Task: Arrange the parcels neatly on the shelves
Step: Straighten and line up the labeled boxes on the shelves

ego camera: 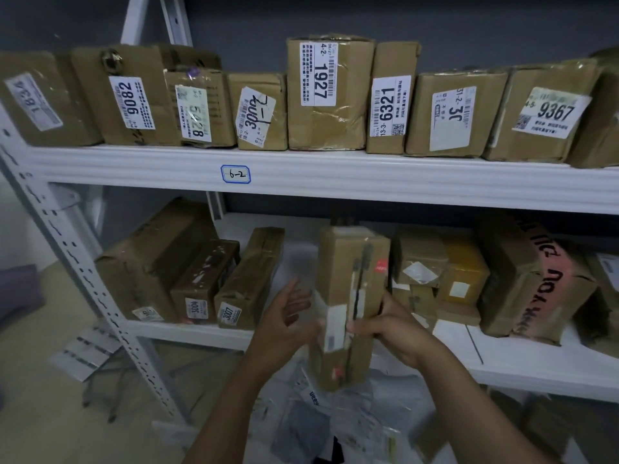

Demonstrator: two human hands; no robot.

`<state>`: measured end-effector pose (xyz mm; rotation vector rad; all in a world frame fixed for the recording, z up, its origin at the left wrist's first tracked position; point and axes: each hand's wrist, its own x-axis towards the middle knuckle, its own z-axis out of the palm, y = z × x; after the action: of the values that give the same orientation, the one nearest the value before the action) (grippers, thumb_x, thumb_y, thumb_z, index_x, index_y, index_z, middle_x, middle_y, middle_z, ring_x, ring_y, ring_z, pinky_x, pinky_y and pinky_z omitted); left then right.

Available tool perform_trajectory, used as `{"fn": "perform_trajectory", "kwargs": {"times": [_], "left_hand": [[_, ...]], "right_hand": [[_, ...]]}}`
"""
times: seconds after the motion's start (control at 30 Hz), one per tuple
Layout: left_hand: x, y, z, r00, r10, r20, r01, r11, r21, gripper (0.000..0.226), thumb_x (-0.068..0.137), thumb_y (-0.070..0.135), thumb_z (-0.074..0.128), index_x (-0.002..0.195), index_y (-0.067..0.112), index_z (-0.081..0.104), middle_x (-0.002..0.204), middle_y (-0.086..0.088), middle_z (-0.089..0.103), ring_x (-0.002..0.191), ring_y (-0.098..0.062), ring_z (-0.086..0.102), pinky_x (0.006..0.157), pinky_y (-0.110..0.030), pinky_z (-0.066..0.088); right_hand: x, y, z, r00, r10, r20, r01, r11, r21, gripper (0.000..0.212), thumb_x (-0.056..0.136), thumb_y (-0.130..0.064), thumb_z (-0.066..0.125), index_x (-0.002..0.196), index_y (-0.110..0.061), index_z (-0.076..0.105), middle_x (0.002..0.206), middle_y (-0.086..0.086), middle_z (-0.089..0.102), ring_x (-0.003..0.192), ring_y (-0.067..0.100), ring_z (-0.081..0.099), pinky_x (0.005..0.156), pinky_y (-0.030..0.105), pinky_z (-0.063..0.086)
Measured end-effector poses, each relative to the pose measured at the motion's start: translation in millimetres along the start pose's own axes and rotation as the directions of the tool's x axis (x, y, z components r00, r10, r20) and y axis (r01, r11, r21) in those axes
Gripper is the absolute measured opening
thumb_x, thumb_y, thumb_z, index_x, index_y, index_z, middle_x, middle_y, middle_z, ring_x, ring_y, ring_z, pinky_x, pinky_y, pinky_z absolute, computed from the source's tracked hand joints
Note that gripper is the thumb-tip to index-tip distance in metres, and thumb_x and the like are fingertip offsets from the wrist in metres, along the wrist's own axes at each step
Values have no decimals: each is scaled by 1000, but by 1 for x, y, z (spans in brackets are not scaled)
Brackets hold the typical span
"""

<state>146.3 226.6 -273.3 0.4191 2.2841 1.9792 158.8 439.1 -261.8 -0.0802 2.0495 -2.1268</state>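
**Sliding a tall parcel into the lower-shelf gap**

Holding the tall cardboard parcel [351, 296] upright in front of the lower shelf [187, 333], the person has it lined up with the bare stretch of board between the parcel marked 3007 [248, 279] and the stack of small boxes [418, 262]. The right hand [388, 329] grips the parcel's right edge, fingers wrapped behind and thumb on the front face near the white label [335, 326]. The left hand [288, 316] is open, fingers spread, just beside the parcel's left edge. Whether its palm touches the cardboard cannot be told.

The step in hand looks like placing this parcel in that gap. To do it well:

- Bring the left hand flat against the left face so that both sides are steadied before the parcel goes in.
- Set the parcel down with the label facing out, as on the upper shelf [335, 175] tagged 6-2 [235, 174], where the numbers can be read from the front.
- Push it back squarely, close beside 3007 and parallel to it, without knocking the small boxes on the right, which sit loosely piled.
- Let go only once the base sits fully on the board. A tall, narrow parcel is likely to tip if it is left leaning.
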Motion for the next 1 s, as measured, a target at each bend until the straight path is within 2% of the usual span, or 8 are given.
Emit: {"fn": "perform_trajectory", "kwargs": {"times": [0.13,0.3,0.4,0.5,0.63,0.77,0.9,1.0], "left_hand": [[0,21,-2,989,139,-39,-137,989,50,107,60,44,82,150,35,25,131,7,56,118,-7,57,98,-30,48],[-7,27,-7,957,269,-112,-258,961,104,87,71,13,82,142,31,36,138,9,50,126,-3,49,102,-24,44],[-7,16,-9,941,297,-162,-275,951,144,82,67,4,81,135,28,42,136,5,51,127,-8,49,103,-29,45],[-8,9,-8,931,296,-215,-272,953,133,77,68,-4,80,123,36,44,130,6,53,123,-8,51,100,-25,47],[-8,2,-4,913,319,-255,-279,943,178,76,64,5,86,113,42,41,124,7,52,116,-4,54,94,-19,47],[-9,-10,-2,923,275,-268,-217,950,224,79,56,15,93,108,42,39,120,5,51,110,-8,55,87,-24,51],[-2,-13,-18,972,201,-121,-156,940,304,80,56,26,92,119,34,44,121,7,53,111,-8,53,91,-28,49],[-5,-16,-24,992,106,73,-122,957,264,65,70,23,84,124,38,49,116,20,59,104,6,57,87,-13,47]], "right_hand": [[-5,1,12,1000,10,-6,-10,995,-95,71,60,-5,82,124,-20,53,110,5,71,105,23,66,94,43,52],[-9,-15,25,991,-115,-71,100,978,-185,44,78,-9,76,112,-31,60,108,-12,68,110,15,61,89,32,50],[-13,-24,30,985,-155,-77,145,981,-130,55,80,-24,73,128,-42,54,130,-14,59,124,10,52,101,39,45],[-17,-27,37,991,-131,-15,131,990,-49,59,80,-30,71,130,-50,49,130,-18,58,123,6,52,103,40,44],[-16,-25,42,989,-149,23,148,988,47,57,77,-42,69,130,-45,51,130,-14,59,121,6,54,104,39,43],[-9,-33,51,978,-209,-27,198,956,-215,44,78,-49,72,116,-57,50,126,-15,58,113,3,56,86,22,50],[7,-27,49,971,-237,-36,215,929,-302,51,81,-32,75,121,-52,51,130,-9,57,116,6,56,95,30,52],[22,-12,46,979,-203,17,185,855,-484,60,79,-36,77,130,-52,49,153,-6,32,139,13,33,110,32,36]]}}
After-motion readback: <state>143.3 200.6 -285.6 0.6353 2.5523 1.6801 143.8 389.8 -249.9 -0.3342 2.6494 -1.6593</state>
